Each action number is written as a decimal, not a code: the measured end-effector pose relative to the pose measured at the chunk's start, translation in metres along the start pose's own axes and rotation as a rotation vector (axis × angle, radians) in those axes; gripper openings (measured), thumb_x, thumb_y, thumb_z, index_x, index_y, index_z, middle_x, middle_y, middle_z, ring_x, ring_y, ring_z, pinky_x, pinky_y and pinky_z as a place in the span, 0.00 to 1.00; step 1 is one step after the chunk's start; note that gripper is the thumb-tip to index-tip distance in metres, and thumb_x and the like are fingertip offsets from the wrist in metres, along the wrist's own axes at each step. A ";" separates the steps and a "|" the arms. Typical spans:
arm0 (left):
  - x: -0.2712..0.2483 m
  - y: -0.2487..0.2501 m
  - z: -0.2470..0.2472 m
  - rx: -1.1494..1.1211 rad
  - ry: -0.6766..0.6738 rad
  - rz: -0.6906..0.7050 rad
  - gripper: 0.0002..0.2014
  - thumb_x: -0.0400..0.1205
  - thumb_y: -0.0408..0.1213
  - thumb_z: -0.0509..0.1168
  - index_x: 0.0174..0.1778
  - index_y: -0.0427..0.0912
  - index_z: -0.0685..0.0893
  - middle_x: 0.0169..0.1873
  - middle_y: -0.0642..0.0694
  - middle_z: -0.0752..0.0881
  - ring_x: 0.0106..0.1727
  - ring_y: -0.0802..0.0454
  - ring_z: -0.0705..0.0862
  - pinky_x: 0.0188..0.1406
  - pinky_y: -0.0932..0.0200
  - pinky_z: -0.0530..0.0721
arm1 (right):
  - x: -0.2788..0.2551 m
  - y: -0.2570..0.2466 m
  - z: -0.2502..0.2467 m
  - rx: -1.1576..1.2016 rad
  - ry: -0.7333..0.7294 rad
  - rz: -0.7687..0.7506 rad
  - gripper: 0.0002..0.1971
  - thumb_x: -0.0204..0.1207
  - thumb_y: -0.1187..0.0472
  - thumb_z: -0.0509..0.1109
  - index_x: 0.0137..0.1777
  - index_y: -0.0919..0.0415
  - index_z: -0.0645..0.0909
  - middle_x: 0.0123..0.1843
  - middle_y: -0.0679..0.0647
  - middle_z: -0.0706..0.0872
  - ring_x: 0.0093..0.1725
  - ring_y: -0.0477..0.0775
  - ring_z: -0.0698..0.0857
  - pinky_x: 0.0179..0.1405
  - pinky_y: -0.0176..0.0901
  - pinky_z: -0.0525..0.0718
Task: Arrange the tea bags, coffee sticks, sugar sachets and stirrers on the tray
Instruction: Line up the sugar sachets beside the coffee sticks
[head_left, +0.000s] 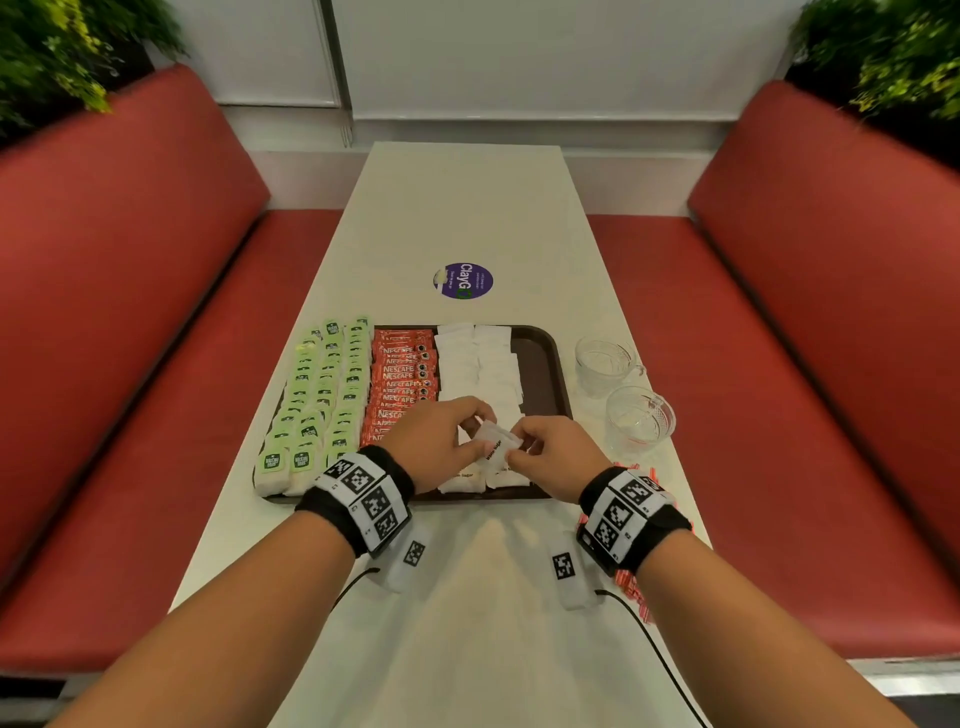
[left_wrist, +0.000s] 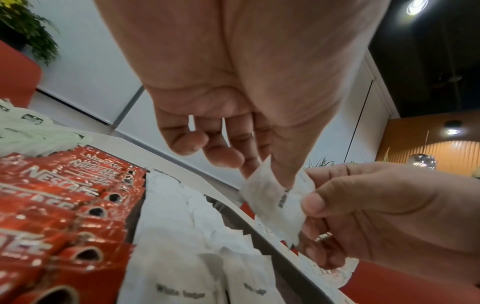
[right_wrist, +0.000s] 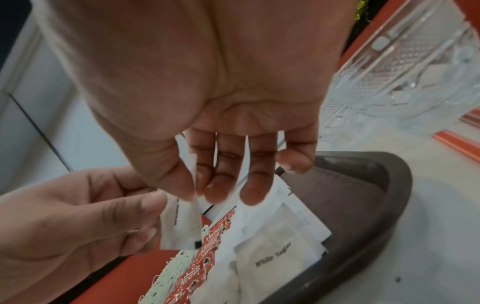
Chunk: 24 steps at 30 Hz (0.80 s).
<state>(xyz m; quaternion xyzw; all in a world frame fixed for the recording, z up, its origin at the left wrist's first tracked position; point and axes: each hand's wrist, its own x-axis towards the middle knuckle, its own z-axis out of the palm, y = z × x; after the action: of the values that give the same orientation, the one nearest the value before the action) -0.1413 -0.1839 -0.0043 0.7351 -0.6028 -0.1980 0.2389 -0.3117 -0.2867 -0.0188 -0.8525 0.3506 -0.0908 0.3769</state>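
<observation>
A dark brown tray (head_left: 545, 364) holds rows of green tea bags (head_left: 322, 395), red coffee sticks (head_left: 402, 379) and white sugar sachets (head_left: 478, 364). Above the tray's near end, both hands hold one white sugar sachet (head_left: 493, 447) between them. My left hand (head_left: 441, 441) pinches its left side with thumb and fingers. My right hand (head_left: 550, 452) pinches its right edge. In the left wrist view the sachet (left_wrist: 272, 197) hangs between both thumbs. It shows in the right wrist view as a sachet (right_wrist: 182, 224) above the sugar row (right_wrist: 275, 253). Red stirrers (head_left: 631, 587) lie right of my right wrist.
Two clear glass cups (head_left: 605, 364) (head_left: 639, 421) stand right of the tray. A round purple sticker (head_left: 462, 280) lies on the white table (head_left: 467, 208) beyond it. Red benches (head_left: 130, 312) run along both sides. The tray's right strip (right_wrist: 363, 195) is bare.
</observation>
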 end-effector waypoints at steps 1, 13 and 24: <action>0.003 0.001 0.002 0.004 -0.008 0.003 0.10 0.82 0.43 0.70 0.59 0.53 0.85 0.39 0.63 0.82 0.35 0.62 0.78 0.34 0.69 0.71 | 0.001 0.000 -0.001 -0.012 -0.008 0.012 0.04 0.76 0.57 0.75 0.40 0.52 0.85 0.32 0.42 0.83 0.31 0.40 0.79 0.34 0.34 0.74; 0.041 0.007 0.044 0.408 -0.232 0.002 0.11 0.87 0.46 0.61 0.60 0.54 0.87 0.53 0.48 0.89 0.57 0.44 0.83 0.57 0.47 0.79 | 0.019 0.012 -0.008 -0.122 0.013 0.299 0.21 0.80 0.74 0.60 0.71 0.65 0.79 0.71 0.56 0.83 0.71 0.58 0.80 0.69 0.43 0.75; 0.089 -0.019 0.020 0.296 -0.020 -0.259 0.13 0.85 0.48 0.65 0.59 0.45 0.87 0.54 0.47 0.88 0.54 0.47 0.85 0.59 0.49 0.84 | 0.088 0.010 -0.009 -0.123 -0.019 0.365 0.05 0.80 0.72 0.59 0.45 0.66 0.75 0.47 0.61 0.79 0.48 0.59 0.78 0.47 0.42 0.74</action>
<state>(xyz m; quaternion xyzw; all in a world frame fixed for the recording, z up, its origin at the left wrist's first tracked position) -0.1208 -0.2705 -0.0317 0.8315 -0.5282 -0.1436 0.0947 -0.2558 -0.3550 -0.0289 -0.7970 0.5008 0.0089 0.3375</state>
